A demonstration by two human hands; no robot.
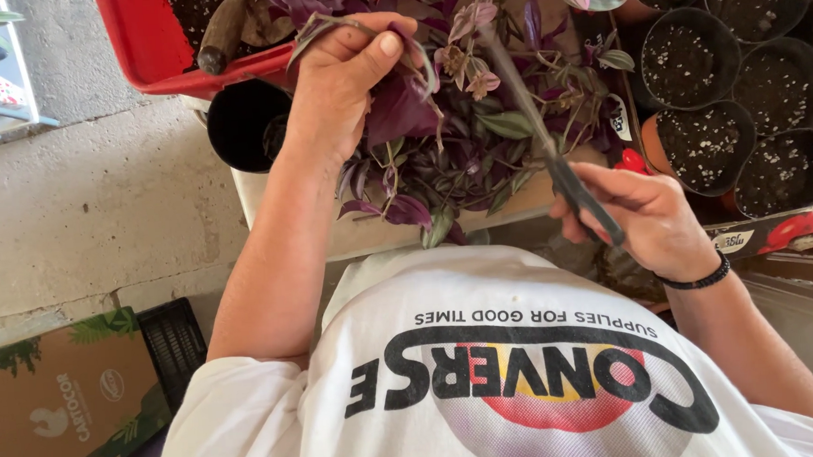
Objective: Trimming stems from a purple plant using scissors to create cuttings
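left hand (pixel 347 69) is up near the top of the view, fingers curled shut around a thin plant stem (pixel 340 23), thumb pressed along the side of it, so it's pinching a cutting that trails off a bushy purple-leaved plant (pixel 448 143). that plant sits right in the middle, just past the person's chest, a messy heap of purple and greenish leaves with a few pale pinkish ones on top. right hand (pixel 647 220) is lower and off to the right, fingers wrapped through the handles of a pair of dark scissors (pixel 551 147), blades pointing up and away into the foliage, tip landing close to the held stem. honestly can't tell if the blades are parted or closed, they blur into one dark line. there's a black bracelet (pixel 701 278) on that wrist. on the right there's a bunch of round black pots (pixel 699 144) packed together, filled with dark soil speckled with white bits. top left of the plant is a red tray (pixel 151 47) with soil and a brown-handled tool (pixel 225 29) lying in it, and an empty black pot (pixel 243 126) just below it. concrete floor on the left, cardboard box (pixel 59 404) in the bottom left corner, and the white printed t-shirt (pixel 489 382) fills the bottom.
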